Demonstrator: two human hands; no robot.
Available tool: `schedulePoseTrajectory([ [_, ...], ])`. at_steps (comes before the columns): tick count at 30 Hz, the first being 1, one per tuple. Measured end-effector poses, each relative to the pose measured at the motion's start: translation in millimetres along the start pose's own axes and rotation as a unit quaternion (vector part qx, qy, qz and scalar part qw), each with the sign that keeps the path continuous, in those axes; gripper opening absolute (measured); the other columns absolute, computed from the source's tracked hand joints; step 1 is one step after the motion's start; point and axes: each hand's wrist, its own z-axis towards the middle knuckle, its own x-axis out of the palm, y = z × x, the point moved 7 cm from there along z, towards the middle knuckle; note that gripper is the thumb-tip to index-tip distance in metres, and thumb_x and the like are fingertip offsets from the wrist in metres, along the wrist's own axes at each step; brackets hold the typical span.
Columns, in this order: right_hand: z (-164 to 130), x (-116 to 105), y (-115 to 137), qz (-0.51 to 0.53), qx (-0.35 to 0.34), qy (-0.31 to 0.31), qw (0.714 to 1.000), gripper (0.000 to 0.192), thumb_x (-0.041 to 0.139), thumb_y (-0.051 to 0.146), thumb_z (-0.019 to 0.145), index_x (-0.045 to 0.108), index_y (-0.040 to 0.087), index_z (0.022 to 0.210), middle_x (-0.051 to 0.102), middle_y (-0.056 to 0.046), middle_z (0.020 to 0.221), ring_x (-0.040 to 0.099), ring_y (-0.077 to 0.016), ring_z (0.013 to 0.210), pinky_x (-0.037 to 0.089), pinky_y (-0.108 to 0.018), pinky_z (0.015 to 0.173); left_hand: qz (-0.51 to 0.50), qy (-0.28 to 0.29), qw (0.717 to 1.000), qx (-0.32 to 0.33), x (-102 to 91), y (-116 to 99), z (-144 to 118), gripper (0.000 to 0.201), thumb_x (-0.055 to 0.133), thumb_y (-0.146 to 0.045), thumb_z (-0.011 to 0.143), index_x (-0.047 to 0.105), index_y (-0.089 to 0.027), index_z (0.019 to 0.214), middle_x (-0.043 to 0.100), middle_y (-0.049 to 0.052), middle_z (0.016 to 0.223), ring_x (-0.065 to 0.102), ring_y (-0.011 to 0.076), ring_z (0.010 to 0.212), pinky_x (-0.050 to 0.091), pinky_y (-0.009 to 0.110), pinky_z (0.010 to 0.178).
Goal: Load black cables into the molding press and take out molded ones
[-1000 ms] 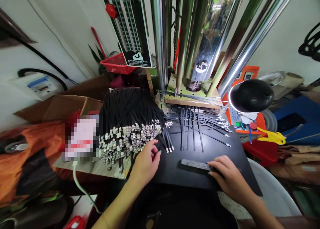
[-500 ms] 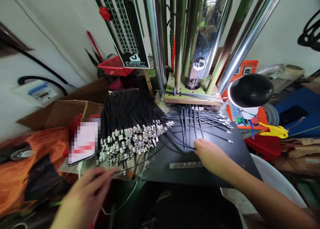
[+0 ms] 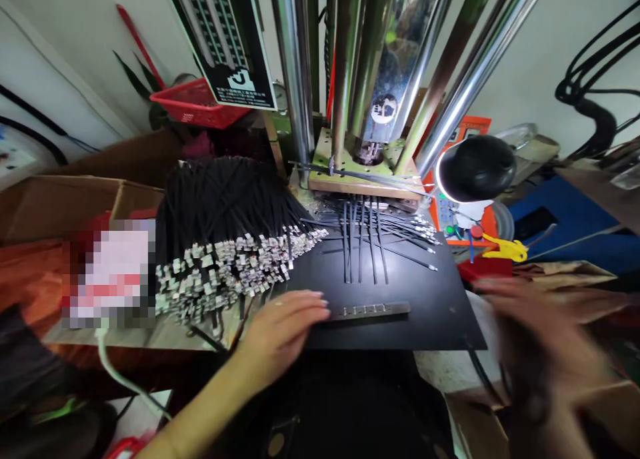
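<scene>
Hands, two, yours. Your left hand (image 3: 283, 329) lay palm down and flat on the near left edge of the black work plate (image 3: 430, 319), fingers loosely spread and closed on nothing; its fingertips (image 3: 320, 304) rested just beside the left end of the slim grey metal fixture bar (image 3: 373, 309), whether touching it or not you could not tell. Your right hand (image 3: 535, 342) was off the plate to the right, above the paper-covered bench edge, smeared by motion blur; its grip could not be read, nor whether it carried anything.

Cables, loose: a few black cables (image 3: 364, 245) lay side by side on the plate, running from under the press base (image 3: 363, 175) toward the bar, ends well short of it.

Cables, stock: a large bundle of black cables with metal terminals (image 3: 227, 245) sat left of the plate, terminals fanned toward you.

Lamp, black-domed (image 3: 475, 169), stood at the plate's far right corner.
</scene>
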Motion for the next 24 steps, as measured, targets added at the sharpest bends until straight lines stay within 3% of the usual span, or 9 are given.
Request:
schedulePoseTrajectory([
  [2,3.1,50.2,24.8,0.081,-0.058,0.044,0.994,0.023,0.047,0.028,0.100,0.070,0.026,0.099,0.069,-0.005,0.104,0.066,-0.0196,0.095,0.057,-0.032,0.083,-0.071,0.037,0.997,0.013,44.8,-14.2,14.5,0.022,0.055,-0.009,0.090,0.068,-0.023,0.102,0.076,0.000,0.097,0.071,0.0131,0.096,0.052,0.032,0.101],
  [4,8.4,89.8,35.6,0.168,-0.065,0.072,0.981,0.019,0.051,0.022,0.097,0.069,0.024,0.092,0.070,-0.004,0.092,0.067,-0.0179,0.087,0.057,-0.029,0.076,-0.108,0.078,0.990,-0.050,75.1,-12.7,20.0,0.016,0.056,-0.012,0.090,0.066,-0.022,0.096,0.075,-0.001,0.089,0.071,0.0128,0.085,0.054,0.032,0.096],
  [7,16.7,117.2,30.0,0.245,0.011,0.080,0.966,0.008,0.060,0.021,0.091,0.067,0.021,0.088,0.069,-0.004,0.087,0.066,-0.0170,0.080,0.055,-0.028,0.071,-0.130,0.126,0.971,-0.153,91.5,-3.4,18.9,0.014,0.058,-0.012,0.085,0.061,-0.022,0.094,0.071,-0.002,0.086,0.068,0.0129,0.079,0.054,0.025,0.078],
  [10,20.6,120.9,27.3,0.261,0.037,0.106,0.959,0.006,0.063,0.024,0.089,0.067,0.020,0.087,0.069,-0.004,0.086,0.066,-0.0171,0.077,0.054,-0.028,0.069,-0.120,0.166,0.961,-0.187,89.5,-3.5,22.0,0.025,0.058,-0.010,0.081,0.056,-0.023,0.102,0.070,-0.003,0.086,0.067,0.0141,0.079,0.051,0.024,0.071],
  [14,22.5,119.8,33.6,0.244,-0.003,0.125,0.962,0.010,0.058,0.021,0.092,0.066,0.020,0.086,0.066,-0.003,0.082,0.062,-0.0168,0.077,0.051,-0.028,0.068,-0.058,0.232,0.958,-0.157,93.8,-13.6,30.8,0.028,0.054,-0.006,0.080,0.055,-0.022,0.103,0.069,-0.001,0.087,0.066,0.0168,0.079,0.050,0.028,0.073],
  [19,18.0,122.0,55.5,0.166,-0.143,0.128,0.967,0.016,0.049,0.015,0.097,0.065,0.019,0.093,0.068,-0.006,0.089,0.060,-0.0201,0.086,0.052,-0.034,0.077,-0.005,0.260,0.959,-0.112,102.9,-22.5,31.7,0.018,0.051,-0.009,0.087,0.057,-0.020,0.101,0.069,0.001,0.092,0.065,0.0195,0.085,0.051,0.032,0.079],
  [22,14.7,120.5,57.9,0.137,-0.166,0.138,0.967,0.022,0.045,0.015,0.098,0.067,0.019,0.098,0.069,-0.008,0.091,0.061,-0.0215,0.089,0.054,-0.036,0.080,0.011,0.266,0.962,-0.056,91.0,-26.8,28.9,0.025,0.044,-0.010,0.095,0.057,-0.020,0.114,0.070,0.001,0.103,0.064,0.0177,0.094,0.049,0.034,0.093],
  [24,14.1,116.2,49.8,0.147,-0.132,0.142,0.970,0.023,0.046,0.016,0.098,0.069,0.020,0.098,0.071,-0.008,0.095,0.064,-0.0206,0.090,0.056,-0.034,0.079,0.063,0.239,0.969,0.011,67.7,-25.6,28.5,0.035,0.039,-0.008,0.096,0.054,-0.020,0.125,0.065,0.005,0.123,0.059,0.0202,0.112,0.043,0.039,0.103],
])
